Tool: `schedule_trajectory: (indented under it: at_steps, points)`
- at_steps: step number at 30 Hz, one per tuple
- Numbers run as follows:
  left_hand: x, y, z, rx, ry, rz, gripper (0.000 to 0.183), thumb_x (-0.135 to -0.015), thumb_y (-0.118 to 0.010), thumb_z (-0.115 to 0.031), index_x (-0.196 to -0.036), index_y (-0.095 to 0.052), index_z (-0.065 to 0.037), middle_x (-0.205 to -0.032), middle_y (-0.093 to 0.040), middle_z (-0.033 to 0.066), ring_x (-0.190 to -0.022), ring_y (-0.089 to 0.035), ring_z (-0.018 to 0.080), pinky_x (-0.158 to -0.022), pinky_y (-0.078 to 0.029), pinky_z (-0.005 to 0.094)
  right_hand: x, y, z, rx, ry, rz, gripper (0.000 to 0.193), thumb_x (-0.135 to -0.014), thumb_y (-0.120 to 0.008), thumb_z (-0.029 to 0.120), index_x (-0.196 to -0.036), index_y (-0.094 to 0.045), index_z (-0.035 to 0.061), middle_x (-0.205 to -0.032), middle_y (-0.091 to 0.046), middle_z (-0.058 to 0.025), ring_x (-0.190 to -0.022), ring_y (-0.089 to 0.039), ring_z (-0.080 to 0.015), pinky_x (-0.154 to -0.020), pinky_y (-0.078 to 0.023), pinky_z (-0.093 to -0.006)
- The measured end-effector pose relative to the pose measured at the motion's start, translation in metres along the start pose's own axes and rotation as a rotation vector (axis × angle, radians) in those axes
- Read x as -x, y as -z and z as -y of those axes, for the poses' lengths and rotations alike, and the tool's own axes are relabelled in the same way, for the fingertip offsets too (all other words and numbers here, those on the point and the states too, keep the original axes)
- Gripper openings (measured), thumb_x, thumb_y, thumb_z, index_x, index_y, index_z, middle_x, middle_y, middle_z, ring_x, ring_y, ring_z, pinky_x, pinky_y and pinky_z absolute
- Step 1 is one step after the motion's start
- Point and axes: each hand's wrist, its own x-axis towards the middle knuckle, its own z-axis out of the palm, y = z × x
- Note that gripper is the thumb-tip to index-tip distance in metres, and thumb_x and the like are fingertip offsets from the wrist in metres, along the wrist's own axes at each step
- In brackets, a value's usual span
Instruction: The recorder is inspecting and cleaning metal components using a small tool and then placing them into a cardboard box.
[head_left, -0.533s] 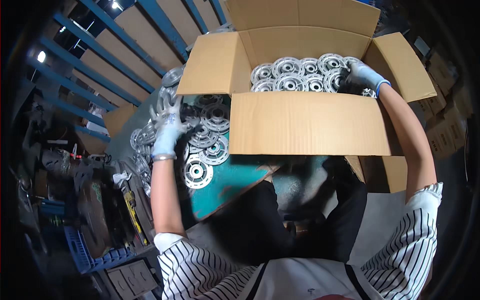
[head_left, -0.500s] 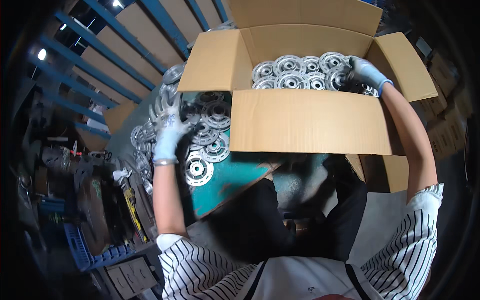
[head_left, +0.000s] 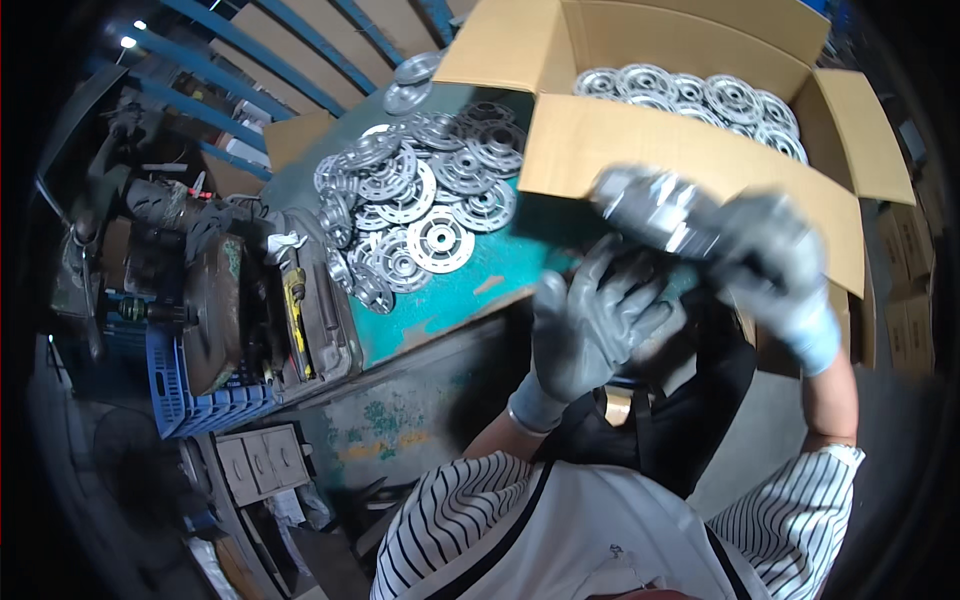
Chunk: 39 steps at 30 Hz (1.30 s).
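Observation:
In front of the cardboard box (head_left: 690,150), my gloved right hand (head_left: 778,262) grips a shiny metal hub disc (head_left: 650,208), blurred by motion. Just below and left of that disc, my gloved left hand (head_left: 592,335) is open, palm showing and fingers spread, with nothing in it. Inside the box lie rows of round metal hub discs (head_left: 733,98), partly hidden behind its front flap. On the green table (head_left: 440,325) to the left, similar discs (head_left: 440,239) are heaped loosely, some flat and some on edge.
Blue slatted rails (head_left: 225,75) stand behind the table. At left are a dark open tool case (head_left: 330,310) with a yellow tool, a blue plastic crate (head_left: 215,408) and a small drawer unit (head_left: 262,462). Stacked cartons (head_left: 908,330) stand at far right.
My right hand has come out of the box toward me with a hub disc. My left hand has left the heap and moved right, palm turned up. The view has shifted left.

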Motion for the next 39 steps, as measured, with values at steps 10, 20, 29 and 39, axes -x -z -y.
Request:
schedule_trajectory:
  at_steps: [10,20,29,39]
  points:
    - [0.013,0.017,0.015,0.004,0.000,-0.307,0.076,-0.088,-0.030,-0.067,-0.129,-0.045,-0.004,-0.126,-0.053,0.0146,-0.110,-0.054,0.0331,-0.091,-0.046,0.0467,0.110,-0.076,0.057,-0.304,-0.627,-0.389,0.029,-0.083,-0.060,0.004,-0.110,-0.056,-0.0035,-0.107,-0.059,-0.0151,-0.101,-0.059,-0.0250,-0.081,-0.049,-0.0343]
    - [0.010,0.021,0.021,-2.387,-1.003,0.120,0.035,-0.071,-0.076,-0.035,-0.087,-0.066,-0.006,-0.086,-0.064,0.0092,-0.075,-0.054,0.0285,-0.074,-0.040,0.0410,0.142,-0.080,0.094,-1.338,-1.151,-0.495,0.036,-0.095,-0.051,0.021,-0.121,-0.052,-0.0047,-0.081,-0.063,-0.0078,-0.043,-0.048,-0.0060,-0.036,-0.032,-0.0178]
    - [0.015,0.014,0.027,-2.464,-0.970,0.130,0.040,-0.071,-0.076,-0.035,-0.095,-0.064,-0.004,-0.091,-0.066,0.0086,-0.078,-0.055,0.0276,-0.073,-0.041,0.0381,0.142,-0.088,0.105,-1.365,-1.134,-0.480,0.032,-0.096,-0.050,0.020,-0.114,-0.055,-0.0050,-0.080,-0.064,-0.0065,-0.041,-0.046,-0.0053,-0.038,-0.034,-0.0173]
    - [0.018,0.042,0.027,-2.431,-0.831,0.101,0.045,-0.079,-0.071,-0.032,-0.107,-0.062,0.002,-0.098,-0.070,0.0065,-0.101,-0.060,0.0177,-0.085,-0.045,0.0341,0.134,-0.092,0.111,-1.397,-1.213,-0.290,0.025,-0.096,-0.050,0.018,-0.107,-0.055,-0.0038,-0.075,-0.063,-0.0065,-0.042,-0.048,-0.0059,-0.037,-0.036,-0.0191]
